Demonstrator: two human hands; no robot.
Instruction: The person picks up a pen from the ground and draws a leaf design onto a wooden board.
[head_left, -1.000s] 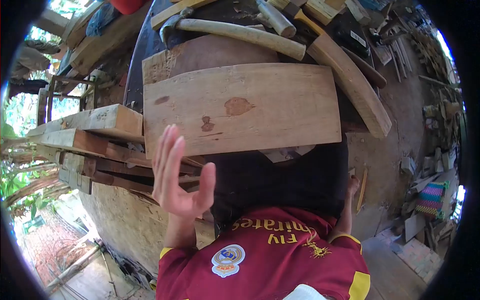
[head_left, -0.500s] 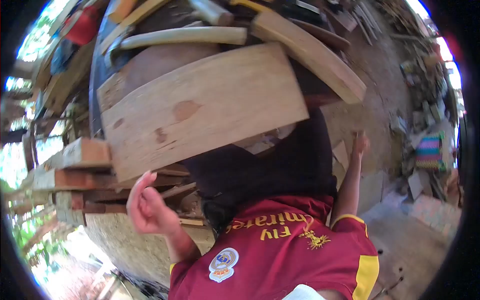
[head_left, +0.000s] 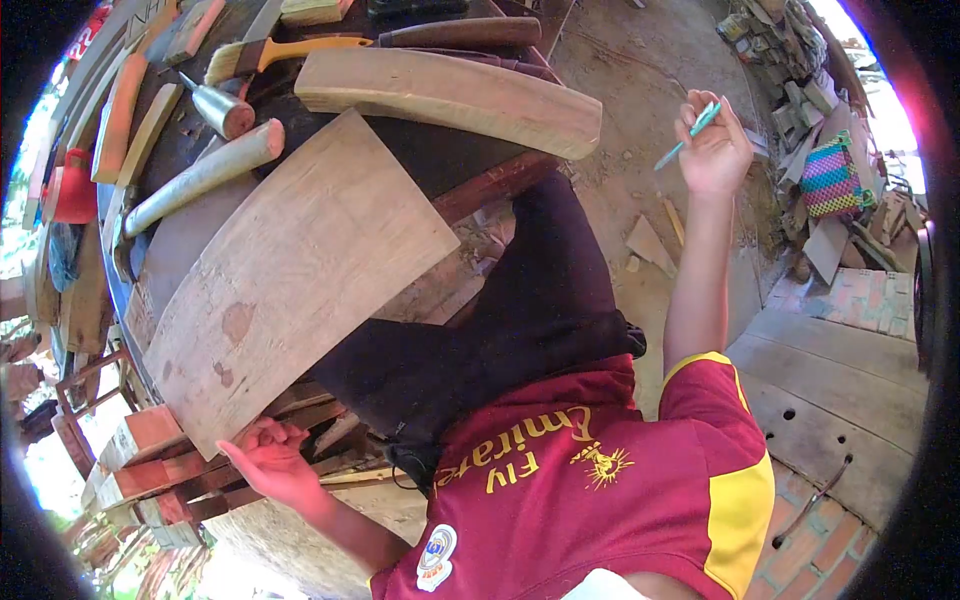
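Loosely curled, left fingers (head_left: 268,433) lie beside the wooden board (head_left: 300,250); right fingers (head_left: 732,122) grip a teal pen (head_left: 705,118).

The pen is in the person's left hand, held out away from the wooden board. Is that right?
Not quite: the hand is wrong. The head view shows the pen in the right hand, while the left hand is by a corner of the wooden board. The pen is indeed held out away from the board.
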